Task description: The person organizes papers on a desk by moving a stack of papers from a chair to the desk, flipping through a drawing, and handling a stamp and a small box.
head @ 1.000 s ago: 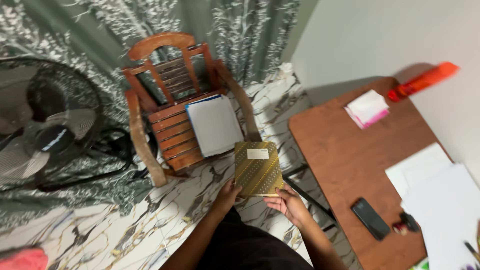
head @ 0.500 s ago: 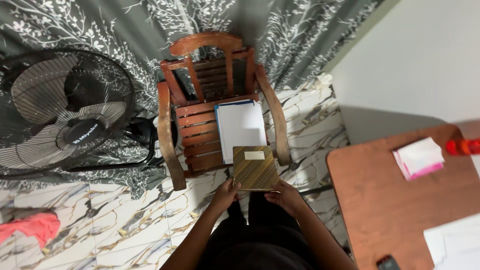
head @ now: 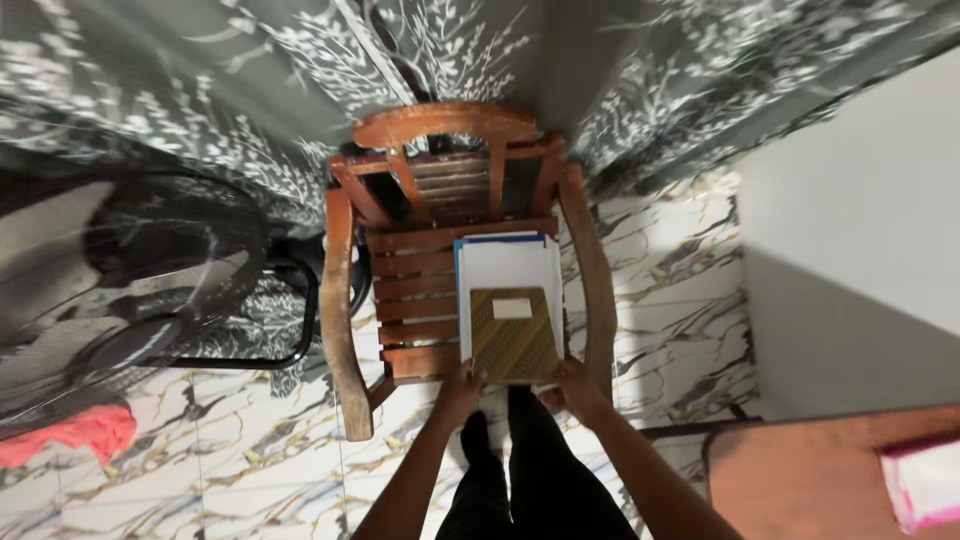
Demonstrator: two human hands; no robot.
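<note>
You looked straight down at a wooden chair (head: pixel 400 290) standing on a marbled floor (head: pixel 660 290), with a grey patterned curtain (head: pixel 200 90) behind it. Your left hand (head: pixel 462 382) and right hand (head: pixel 570 381) held a gold striped book (head: pixel 512 338) between them, each hand closed on a near corner, left at the lower left, right at the lower right. The book bore a small pale label near its far edge. It lay flat over a stack of white papers (head: pixel 508 265) that rested on the right part of the slatted chair seat; a blue edge showed along the stack's left and far sides. Whether the book was touching the papers or was held just above them could not be told. Your dark-clothed legs showed below the hands, close to the chair's front edge. To the left of the chair stood a black fan (head: pixel 130 290), blurred, and near its foot a red cloth (head: pixel 70 435) lay on the floor. At the lower right a corner of a brown bench (head: pixel 800 480) came into view, with a pink and white pad (head: pixel 925 480) on it at the frame's edge. A pale wall (head: pixel 860 200) rose on the right.
</note>
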